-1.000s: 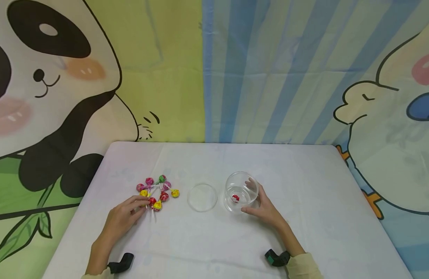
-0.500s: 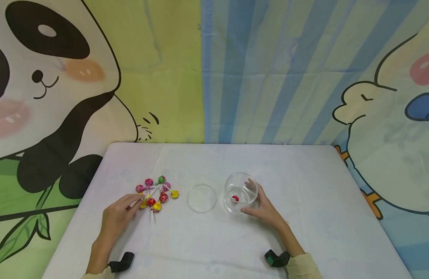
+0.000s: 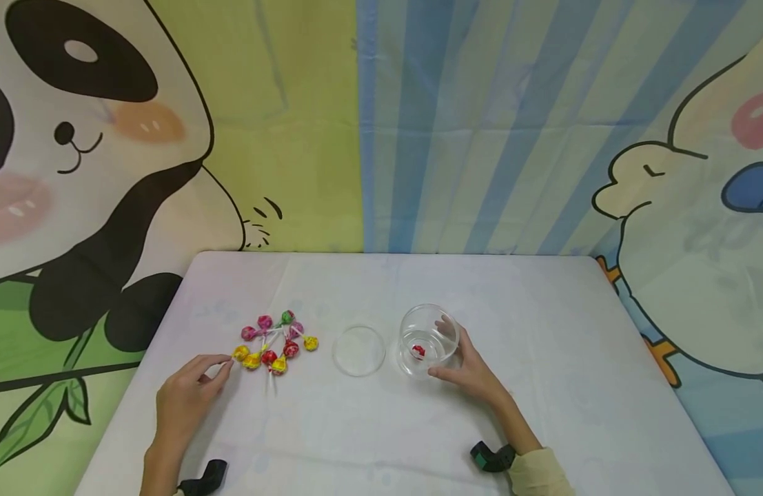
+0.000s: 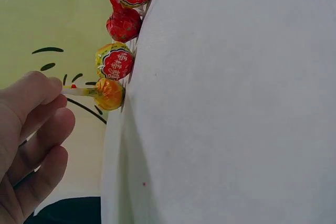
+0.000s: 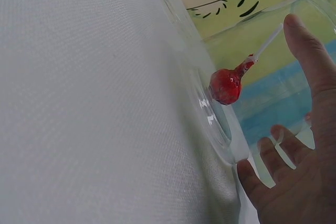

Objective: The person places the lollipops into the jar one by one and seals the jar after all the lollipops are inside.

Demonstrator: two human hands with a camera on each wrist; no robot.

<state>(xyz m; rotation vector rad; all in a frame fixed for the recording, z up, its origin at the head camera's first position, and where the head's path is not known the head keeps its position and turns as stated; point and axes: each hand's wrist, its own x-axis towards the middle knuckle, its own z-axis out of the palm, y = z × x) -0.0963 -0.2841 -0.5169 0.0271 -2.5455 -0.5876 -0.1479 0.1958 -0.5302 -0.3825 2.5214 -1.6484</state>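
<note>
My left hand (image 3: 181,403) pinches the white stick of a yellow lollipop (image 4: 109,95) between thumb and fingertips. The candy head points away from the hand, at the near-left edge of a group of wrapped lollipops. Close beside it lies another yellow lollipop (image 3: 252,362), then red ones (image 3: 269,357). On the right, a clear cylindrical jar (image 3: 408,336) stands upright with its mouth up. My right hand (image 3: 471,375) holds it from the side, thumb on the near wall and fingers around the far one. One red lollipop (image 5: 226,86) leans inside the jar, stick upward.
A clear round lid (image 3: 359,351) lies flat between the lollipops and the jar. Pink lollipops (image 3: 265,322), a green one (image 3: 287,317) and a yellow one lie farther back in the group. Everything rests on a white-covered table (image 3: 369,441) before a cartoon-printed curtain (image 3: 313,138).
My left hand has moved left and toward me, from the red lollipops to the group's near-left edge, drawing a yellow lollipop out by its stick. The right hand and jar stay in place.
</note>
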